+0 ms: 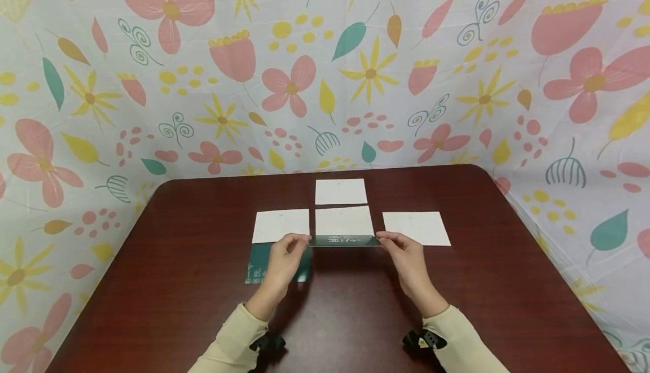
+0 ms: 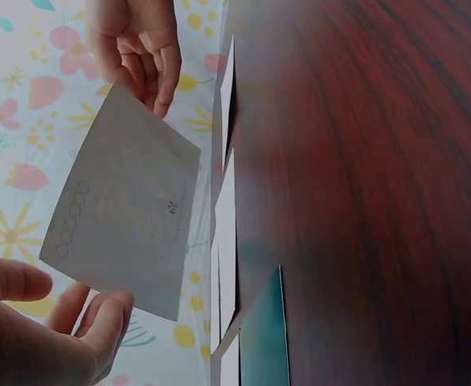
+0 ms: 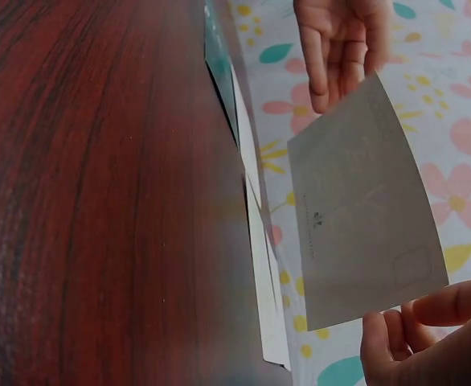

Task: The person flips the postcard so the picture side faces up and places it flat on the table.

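A postcard [image 1: 345, 241] is held up off the table, its dark green printed side toward the head view. Its pale back [image 2: 127, 205], with small postcode boxes and a stamp square, shows in both wrist views. My left hand [image 1: 285, 260] pinches its left end between thumb and fingers. At the opposite end, my right hand [image 1: 406, 255] pinches it the same way. Just beyond lies a white card [image 1: 343, 220], partly covered by the postcard in the head view. Under my left hand is a green card [image 1: 259, 261] on the table, partly hidden by that hand.
More white cards lie at the back [image 1: 340, 191], at the left [image 1: 281, 226] and at the right [image 1: 417, 227]. They rest on a dark red-brown wooden table [image 1: 152, 294]. A flower-patterned cloth [image 1: 291, 88] hangs behind and around the table.
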`<act>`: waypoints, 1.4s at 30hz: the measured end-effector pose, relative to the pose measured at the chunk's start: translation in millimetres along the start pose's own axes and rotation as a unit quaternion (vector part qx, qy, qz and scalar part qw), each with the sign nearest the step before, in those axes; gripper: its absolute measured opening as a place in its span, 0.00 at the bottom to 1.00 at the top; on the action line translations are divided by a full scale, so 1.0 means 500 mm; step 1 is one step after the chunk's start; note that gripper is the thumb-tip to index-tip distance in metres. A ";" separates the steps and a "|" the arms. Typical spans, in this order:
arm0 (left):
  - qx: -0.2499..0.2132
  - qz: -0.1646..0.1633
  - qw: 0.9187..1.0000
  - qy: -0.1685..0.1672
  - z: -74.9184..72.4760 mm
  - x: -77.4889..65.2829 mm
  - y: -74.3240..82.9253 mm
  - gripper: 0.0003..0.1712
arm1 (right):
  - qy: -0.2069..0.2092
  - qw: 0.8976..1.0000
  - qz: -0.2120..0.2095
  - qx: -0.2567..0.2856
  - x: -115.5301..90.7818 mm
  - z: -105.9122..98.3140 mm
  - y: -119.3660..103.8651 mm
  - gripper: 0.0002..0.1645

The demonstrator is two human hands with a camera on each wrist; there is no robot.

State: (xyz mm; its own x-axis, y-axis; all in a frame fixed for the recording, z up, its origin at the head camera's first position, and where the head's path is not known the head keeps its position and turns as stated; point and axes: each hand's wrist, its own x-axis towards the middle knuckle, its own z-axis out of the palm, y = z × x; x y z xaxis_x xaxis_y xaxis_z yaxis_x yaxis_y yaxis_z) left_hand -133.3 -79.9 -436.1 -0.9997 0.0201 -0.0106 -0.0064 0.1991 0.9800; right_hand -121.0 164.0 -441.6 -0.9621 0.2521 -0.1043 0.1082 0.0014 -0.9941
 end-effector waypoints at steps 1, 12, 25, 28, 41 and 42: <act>0.002 0.003 1.000 0.000 -0.001 0.000 -0.001 0.14 | 0.000 1.000 0.002 -0.005 0.000 0.000 -0.001 0.15; -0.016 0.024 1.000 -0.011 -0.002 0.004 -0.009 0.11 | -0.011 1.000 0.000 -0.014 -0.002 0.003 -0.003 0.16; 0.034 0.079 0.996 0.006 0.008 0.003 -0.015 0.17 | -0.015 1.000 -0.016 -0.012 0.001 0.000 0.005 0.21; 0.044 0.074 0.996 -0.005 0.010 0.001 -0.015 0.19 | -0.013 1.000 -0.017 -0.021 0.002 -0.002 0.007 0.21; 0.058 0.023 0.996 -0.057 0.022 -0.006 -0.026 0.21 | -0.011 0.997 -0.003 -0.082 0.006 -0.020 0.017 0.20; 0.060 0.021 0.996 -0.060 0.022 -0.007 -0.026 0.21 | -0.012 0.996 -0.003 -0.083 0.007 -0.021 0.017 0.19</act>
State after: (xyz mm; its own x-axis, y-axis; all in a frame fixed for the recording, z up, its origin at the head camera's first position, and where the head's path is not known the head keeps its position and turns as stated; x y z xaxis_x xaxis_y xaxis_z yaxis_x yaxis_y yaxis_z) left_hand -129.5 -71.6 -450.9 -0.9893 0.1461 0.0001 0.0460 0.3106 0.9494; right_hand -120.6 175.0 -450.1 -0.9683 0.2285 -0.1015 0.1409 0.1636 -0.9764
